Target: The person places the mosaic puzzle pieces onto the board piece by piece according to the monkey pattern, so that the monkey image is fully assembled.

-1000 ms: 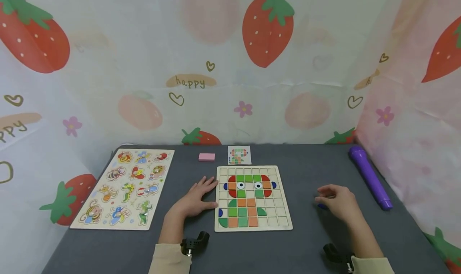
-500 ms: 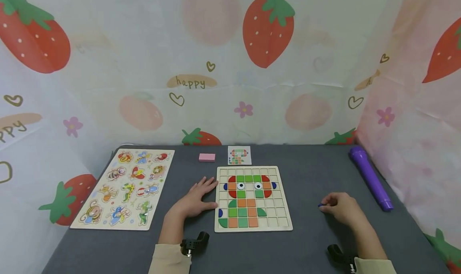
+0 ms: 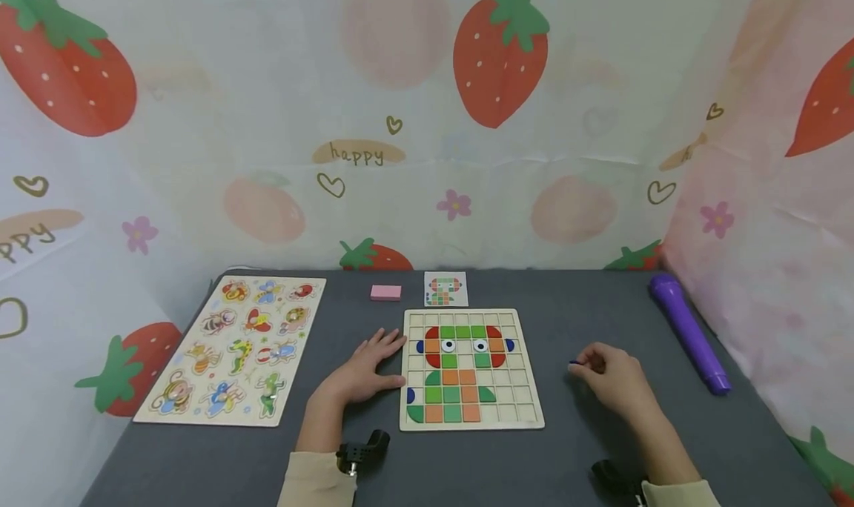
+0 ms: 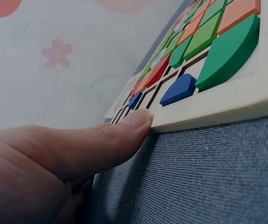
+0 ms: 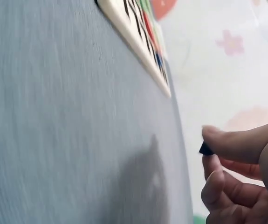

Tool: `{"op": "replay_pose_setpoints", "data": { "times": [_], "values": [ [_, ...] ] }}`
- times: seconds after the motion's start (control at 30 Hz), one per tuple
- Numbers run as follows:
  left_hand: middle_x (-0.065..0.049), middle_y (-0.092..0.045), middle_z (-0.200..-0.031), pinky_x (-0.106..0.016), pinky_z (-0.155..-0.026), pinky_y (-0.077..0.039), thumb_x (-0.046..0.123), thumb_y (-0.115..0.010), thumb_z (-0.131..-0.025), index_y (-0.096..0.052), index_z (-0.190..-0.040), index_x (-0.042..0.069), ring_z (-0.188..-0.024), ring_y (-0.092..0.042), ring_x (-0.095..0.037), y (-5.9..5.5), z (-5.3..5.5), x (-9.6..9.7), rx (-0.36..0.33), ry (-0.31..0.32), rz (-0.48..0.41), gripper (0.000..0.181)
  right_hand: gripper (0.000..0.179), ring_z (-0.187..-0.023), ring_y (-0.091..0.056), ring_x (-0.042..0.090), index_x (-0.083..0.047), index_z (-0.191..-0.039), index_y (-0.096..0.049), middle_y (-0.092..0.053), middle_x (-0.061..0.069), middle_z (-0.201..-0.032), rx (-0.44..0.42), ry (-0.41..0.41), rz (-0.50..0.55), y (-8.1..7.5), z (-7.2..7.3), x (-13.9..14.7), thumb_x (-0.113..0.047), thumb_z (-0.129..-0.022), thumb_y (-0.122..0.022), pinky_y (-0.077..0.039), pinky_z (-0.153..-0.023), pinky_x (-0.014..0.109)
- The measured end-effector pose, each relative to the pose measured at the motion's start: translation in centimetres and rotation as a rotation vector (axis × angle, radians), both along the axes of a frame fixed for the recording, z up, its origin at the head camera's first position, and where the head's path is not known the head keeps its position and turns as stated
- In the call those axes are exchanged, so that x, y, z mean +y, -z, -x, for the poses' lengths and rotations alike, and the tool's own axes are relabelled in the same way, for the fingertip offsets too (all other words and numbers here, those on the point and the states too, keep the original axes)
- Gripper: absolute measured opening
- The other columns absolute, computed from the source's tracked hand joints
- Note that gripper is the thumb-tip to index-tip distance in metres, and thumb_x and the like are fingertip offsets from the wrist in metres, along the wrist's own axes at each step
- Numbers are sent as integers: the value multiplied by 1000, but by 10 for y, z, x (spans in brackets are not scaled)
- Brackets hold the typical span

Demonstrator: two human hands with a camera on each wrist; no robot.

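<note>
A square wooden grid board (image 3: 523, 394) lies mid-table, partly filled with green, orange, red and blue tiles and two eye tiles. My left hand (image 3: 356, 373) rests at its left edge, fingers spread. In the left wrist view the thumb (image 4: 120, 140) touches the rim just by a blue tile (image 4: 179, 89). To the right of the board, my right hand (image 3: 615, 382) pinches a small dark blue tile (image 5: 205, 149) between thumb and index finger. The right wrist view shows that tile held above the table, its shadow on the cloth; most of it is hidden by the fingertips.
Behind the board lie a pattern card (image 3: 446, 290) and a pink block (image 3: 385, 293). An insect picture puzzle board (image 3: 227, 351) covers the left side of the table. A purple cylinder with a wider end (image 3: 690, 333) lies along the right edge. A strawberry-print curtain (image 3: 427, 121) encloses the back.
The right hand has pinched the blue tile, lifted it from the table and moved left toward the board. The left hand has stayed at the board's edge.
</note>
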State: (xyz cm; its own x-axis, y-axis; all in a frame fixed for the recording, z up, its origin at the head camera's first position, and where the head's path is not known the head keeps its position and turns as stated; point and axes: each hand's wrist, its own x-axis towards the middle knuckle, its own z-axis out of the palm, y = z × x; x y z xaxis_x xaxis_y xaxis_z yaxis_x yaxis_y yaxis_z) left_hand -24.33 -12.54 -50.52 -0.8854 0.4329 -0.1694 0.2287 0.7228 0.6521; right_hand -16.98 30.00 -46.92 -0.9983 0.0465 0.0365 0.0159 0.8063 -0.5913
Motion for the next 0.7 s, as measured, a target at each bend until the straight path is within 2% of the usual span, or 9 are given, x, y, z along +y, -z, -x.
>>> {"op": "replay_pose_setpoints", "data": {
  "times": [0.13, 0.37, 0.7],
  "values": [
    [-1, -25, -168, -60, -125, -11, 38, -74, -91, -37, -158, 21, -158, -6, -31, -1, 0, 0, 4, -6, -1, 78, 16, -73, -59, 12, -10, -102, -71, -68, 0, -83, 54, -24, 16, -6, 4, -24, -24, -94, -73, -46, -65, 31],
    [-1, -25, -168, -62, -123, -13, 37, -74, -91, -37, -158, 22, -158, -6, -31, 0, 0, 0, 6, -1, -5, 78, 14, -73, -59, 13, -10, -103, -73, -70, 1, -87, 44, -55, 73, -16, 13, -52, -22, -97, -70, -47, -60, 30],
    [-1, -25, -168, -63, -123, -13, 36, -74, -91, -37, -158, 21, -158, -6, -32, 1, -1, -1, 4, -4, -14, 77, 12, -70, -57, 14, -10, -98, -74, -68, 0, -79, 52, -86, 98, -14, 27, -81, -22, -94, -73, -46, -58, 30]
  ]
}}
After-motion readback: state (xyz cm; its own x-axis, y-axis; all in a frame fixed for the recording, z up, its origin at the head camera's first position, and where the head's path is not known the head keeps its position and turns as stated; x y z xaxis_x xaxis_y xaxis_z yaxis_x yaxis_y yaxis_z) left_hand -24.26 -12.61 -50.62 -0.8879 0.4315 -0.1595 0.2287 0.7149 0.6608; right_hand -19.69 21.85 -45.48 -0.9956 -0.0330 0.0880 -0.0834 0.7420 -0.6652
